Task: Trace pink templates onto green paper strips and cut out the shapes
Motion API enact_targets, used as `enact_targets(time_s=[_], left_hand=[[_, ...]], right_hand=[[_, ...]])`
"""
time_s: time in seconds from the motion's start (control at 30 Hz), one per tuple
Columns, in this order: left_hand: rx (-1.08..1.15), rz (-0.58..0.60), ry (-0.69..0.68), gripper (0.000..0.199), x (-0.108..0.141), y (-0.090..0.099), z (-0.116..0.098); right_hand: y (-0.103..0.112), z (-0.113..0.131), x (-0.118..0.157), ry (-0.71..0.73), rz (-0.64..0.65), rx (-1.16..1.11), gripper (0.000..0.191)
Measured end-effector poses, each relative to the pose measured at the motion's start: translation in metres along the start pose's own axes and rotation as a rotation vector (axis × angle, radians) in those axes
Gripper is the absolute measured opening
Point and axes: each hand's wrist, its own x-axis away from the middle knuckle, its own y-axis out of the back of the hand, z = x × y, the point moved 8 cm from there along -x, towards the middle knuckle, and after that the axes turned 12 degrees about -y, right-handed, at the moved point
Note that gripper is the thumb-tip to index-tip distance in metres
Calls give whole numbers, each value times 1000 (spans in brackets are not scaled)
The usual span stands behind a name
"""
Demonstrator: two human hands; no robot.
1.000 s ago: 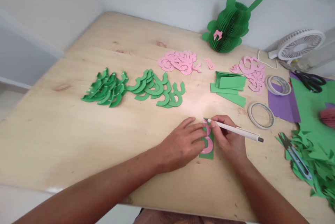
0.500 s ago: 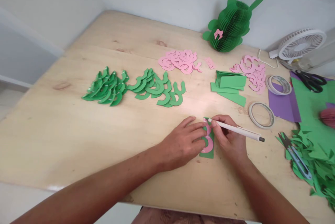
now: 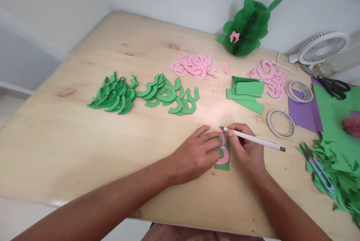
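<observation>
A curved pink paper shape (image 3: 224, 156) lies on a green paper strip (image 3: 222, 167) near the table's front edge. My left hand (image 3: 199, 154) lies over the left side of both, fingers apart, its fingertips pressing on the pink paper. In my right hand (image 3: 247, 151) is a white pen (image 3: 255, 139), pinched close to its tip. The tip touches the top end of the strip, beside the upper part of the pink shape. Part of the pink shape is hidden under my left fingers.
Behind my hands lie green cut curves (image 3: 176, 98), pink cutouts (image 3: 192, 65) and folded green strips (image 3: 249, 89). A green paper figure (image 3: 250, 27) stands at the back. To the right are tape rolls (image 3: 280, 124), snips (image 3: 319, 171), green scraps (image 3: 343, 181), black scissors (image 3: 333, 86) and a fan (image 3: 323, 47).
The rear end of the pen has shifted very slightly to the right. Both hands stay in nearly the same place.
</observation>
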Motion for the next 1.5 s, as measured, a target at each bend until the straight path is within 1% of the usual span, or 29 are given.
enact_targets(time_s=[0.27, 0.6, 1.0, 1.13, 1.5], left_hand=[[3, 6, -5, 15, 0, 0, 0], [10, 8, -4, 16, -2, 1, 0], [12, 11, -11, 15, -1, 0, 0], [14, -4, -14, 15, -1, 1, 0], [6, 0, -8, 14, -1, 1, 0]], right_hand=[[-1, 2, 0, 8, 13, 58, 12], [1, 6, 1, 30, -8, 129, 12], [2, 4, 2, 34, -17, 116, 13], [3, 5, 2, 44, -24, 126, 13], [4, 7, 4, 55, -41, 150, 11]])
